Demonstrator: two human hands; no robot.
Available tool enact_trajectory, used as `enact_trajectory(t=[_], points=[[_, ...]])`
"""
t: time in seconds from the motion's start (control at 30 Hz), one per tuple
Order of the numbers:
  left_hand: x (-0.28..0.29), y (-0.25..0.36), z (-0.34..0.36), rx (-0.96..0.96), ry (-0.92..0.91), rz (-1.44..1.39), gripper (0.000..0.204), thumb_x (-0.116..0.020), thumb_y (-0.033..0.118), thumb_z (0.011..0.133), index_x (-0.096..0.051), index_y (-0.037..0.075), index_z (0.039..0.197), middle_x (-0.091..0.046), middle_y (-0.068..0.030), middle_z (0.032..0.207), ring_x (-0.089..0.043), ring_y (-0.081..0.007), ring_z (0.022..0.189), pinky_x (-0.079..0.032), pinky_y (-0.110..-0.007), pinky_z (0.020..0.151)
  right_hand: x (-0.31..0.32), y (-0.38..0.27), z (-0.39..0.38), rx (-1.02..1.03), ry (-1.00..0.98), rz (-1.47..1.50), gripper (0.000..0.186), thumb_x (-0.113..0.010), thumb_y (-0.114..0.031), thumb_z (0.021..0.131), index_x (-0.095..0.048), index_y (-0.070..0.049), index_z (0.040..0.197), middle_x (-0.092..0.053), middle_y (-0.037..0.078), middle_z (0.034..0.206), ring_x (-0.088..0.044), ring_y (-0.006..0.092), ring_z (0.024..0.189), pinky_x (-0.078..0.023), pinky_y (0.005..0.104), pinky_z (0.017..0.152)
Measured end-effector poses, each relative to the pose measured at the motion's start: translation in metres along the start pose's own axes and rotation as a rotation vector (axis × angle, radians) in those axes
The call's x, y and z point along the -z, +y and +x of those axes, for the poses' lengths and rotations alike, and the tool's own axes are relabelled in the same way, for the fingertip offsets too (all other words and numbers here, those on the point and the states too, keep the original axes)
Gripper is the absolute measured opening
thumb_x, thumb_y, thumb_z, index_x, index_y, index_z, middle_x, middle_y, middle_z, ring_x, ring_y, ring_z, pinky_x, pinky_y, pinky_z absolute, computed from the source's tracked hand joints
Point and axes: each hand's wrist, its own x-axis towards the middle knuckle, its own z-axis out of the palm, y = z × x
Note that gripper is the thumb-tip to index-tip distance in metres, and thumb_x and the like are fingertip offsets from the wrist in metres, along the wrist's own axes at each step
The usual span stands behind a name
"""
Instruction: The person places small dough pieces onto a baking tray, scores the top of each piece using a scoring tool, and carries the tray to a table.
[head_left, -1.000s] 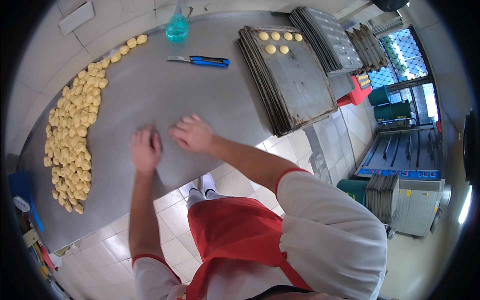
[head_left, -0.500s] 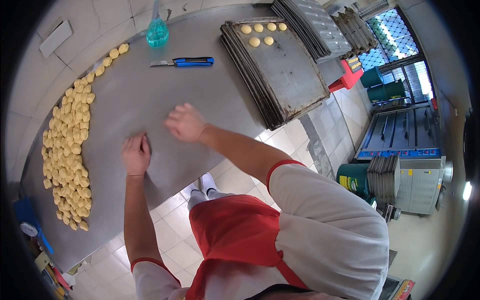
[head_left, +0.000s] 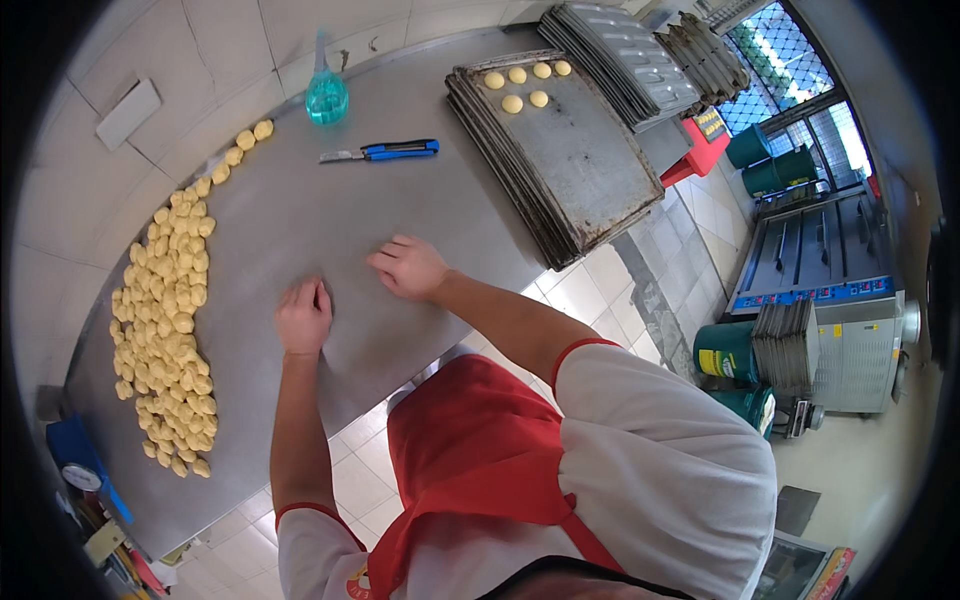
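Note:
My left hand [head_left: 303, 318] rests on the steel table [head_left: 270, 220], its fingers curled down against the surface. Across from it, my right hand [head_left: 410, 268] is cupped low on the same table, fingers bent inward. Whatever lies under either palm is hidden. A large heap of pale yellow dough pieces [head_left: 165, 315] spreads along the table's left side, trailing off in a line toward the back. Several smooth round dough balls [head_left: 517, 75] sit in rows at the far end of the top baking tray [head_left: 590, 165], to the right of my right hand.
Behind my hands lies a blue-handled utility knife [head_left: 400, 149] with its blade out. Near the wall stands a bottle of turquoise liquid [head_left: 327, 98]. More stacked trays [head_left: 620, 65] stand at the back right, beyond a red stool [head_left: 697, 150]. A deck oven [head_left: 815, 250] is farther right.
The view has shifted slightly, so the table's things appear farther right. My right hand, blurred before, is now sharper and its fingers lie lower. Both hands stay over the same table area.

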Motion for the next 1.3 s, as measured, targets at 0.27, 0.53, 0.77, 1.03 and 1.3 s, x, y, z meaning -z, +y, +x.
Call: enact_trajectory(t=[0.27,0.53,0.77,1.03,1.3], points=[[0.055,0.064,-0.032,0.377,-0.043,-0.025,0.041,-0.085,0.018,0.095,-0.073,0.003,0.131,-0.075,-0.0133,0.110,-0.074,-0.0257,0.095,-0.061,-0.038,0.087,0.041,-0.004,-0.054,-0.386,-0.070,0.249,0.024,-0.075,-0.015,0.091,-0.075,-0.010,0.114,-0.069,0.015,0.118,-0.066,0.0364,0.113,-0.054,0.0471,0.104],[-0.081,0.282,0.215,0.086,0.015,-0.900,0.039,-0.089,0.009,0.094,-0.073,-0.001,0.128,-0.072,-0.0103,0.114,-0.073,-0.0167,0.100,-0.061,-0.031,0.087,0.281,0.234,-0.078,-0.661,0.327,0.237,0.037,-0.079,-0.004,0.095,-0.077,-0.012,0.131,-0.065,0.013,0.134,-0.073,0.0270,0.115,-0.063,0.0371,0.095],[-0.216,0.441,0.394,-0.284,-0.065,-0.223,0.047,-0.092,0.035,0.083,-0.079,0.008,0.120,-0.078,-0.0123,0.112,-0.073,-0.0318,0.112,-0.058,-0.044,0.098,0.337,0.417,-0.081,-0.656,0.312,0.159,0.041,-0.080,-0.009,0.092,-0.077,-0.012,0.133,-0.070,0.017,0.128,-0.075,0.0356,0.110,-0.062,0.0433,0.096],[-0.220,0.430,0.389,-0.339,-0.009,-0.146,0.068,-0.091,0.038,0.084,-0.067,0.013,0.142,-0.070,-0.0111,0.131,-0.063,-0.0342,0.124,-0.045,-0.052,0.109,0.335,0.441,-0.089,-0.595,0.283,-0.031,0.039,-0.081,-0.014,0.092,-0.078,-0.013,0.131,-0.074,0.013,0.126,-0.070,0.0376,0.118,-0.057,0.0472,0.104],[-0.015,0.201,0.210,0.148,0.195,0.006,0.064,-0.089,0.024,0.089,-0.063,0.009,0.146,-0.067,-0.0146,0.137,-0.062,-0.0389,0.127,-0.050,-0.050,0.107,0.288,0.376,-0.045,-0.447,0.280,-0.203,0.027,-0.081,-0.016,0.093,-0.082,-0.009,0.118,-0.074,0.020,0.122,-0.069,0.0397,0.116,-0.053,0.0502,0.103]])
